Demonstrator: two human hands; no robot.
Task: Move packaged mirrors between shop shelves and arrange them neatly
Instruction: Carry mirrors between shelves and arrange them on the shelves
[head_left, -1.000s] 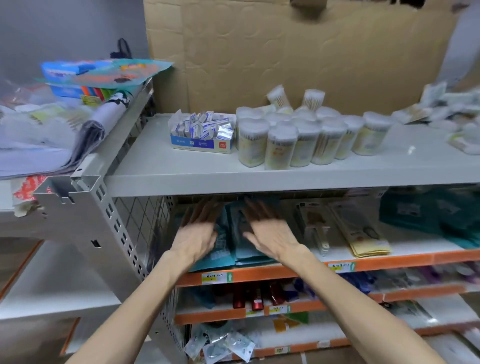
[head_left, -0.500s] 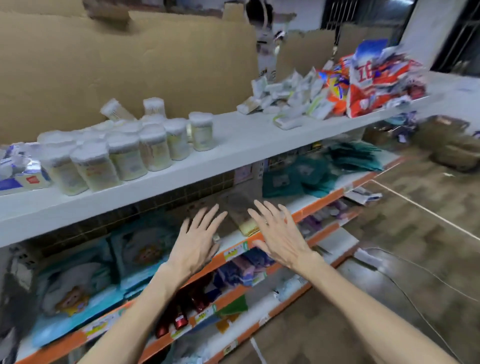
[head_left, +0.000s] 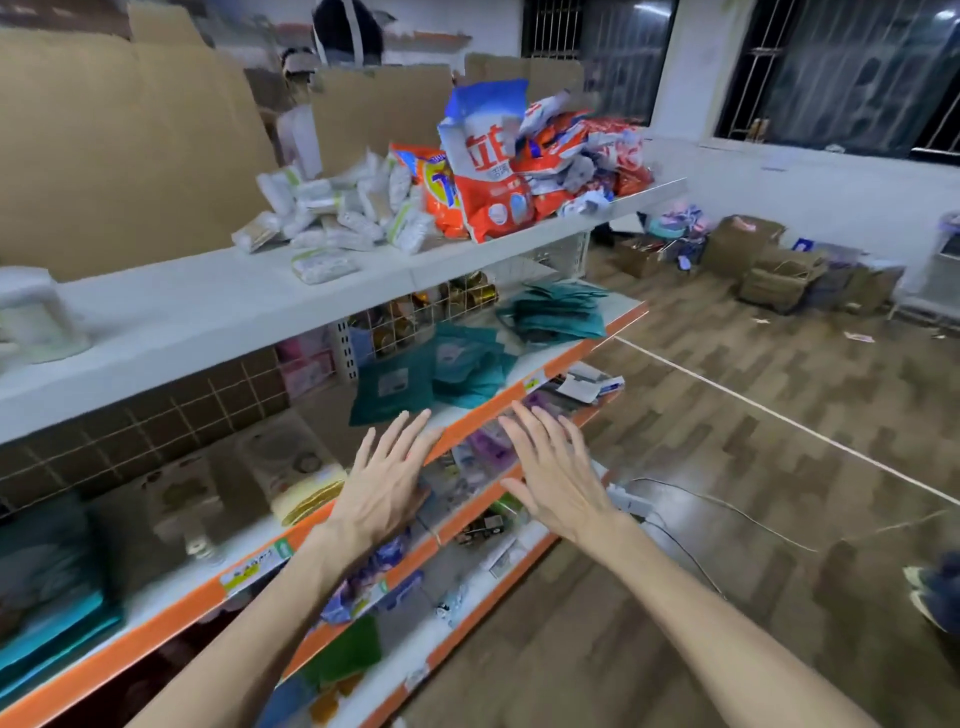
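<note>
Flat teal packages (head_left: 441, 371) lie in loose overlapping heaps on the orange-edged second shelf (head_left: 524, 392), with another teal heap (head_left: 558, 312) farther right. My left hand (head_left: 387, 480) hovers in front of that shelf's edge, fingers spread and holding nothing. My right hand (head_left: 558, 470) is beside it to the right, also spread and holding nothing, over the lower shelves. Neither hand touches a package. Blurred carded items (head_left: 280, 460) lie on the same shelf to the left.
The white top shelf (head_left: 218, 306) carries small white packs (head_left: 332, 218) and red and blue detergent bags (head_left: 498, 166). Cardboard sheets (head_left: 119, 145) back the shelving. Lower orange-edged shelves hold mixed small goods. Cardboard boxes (head_left: 769, 260) and a cable (head_left: 727, 504) lie on the wooden floor.
The view has swung right along the shelving, from the cotton-swab tubs to the teal heaps and detergent bags. Both hands left the blue packages at the left and moved right, still holding nothing.
</note>
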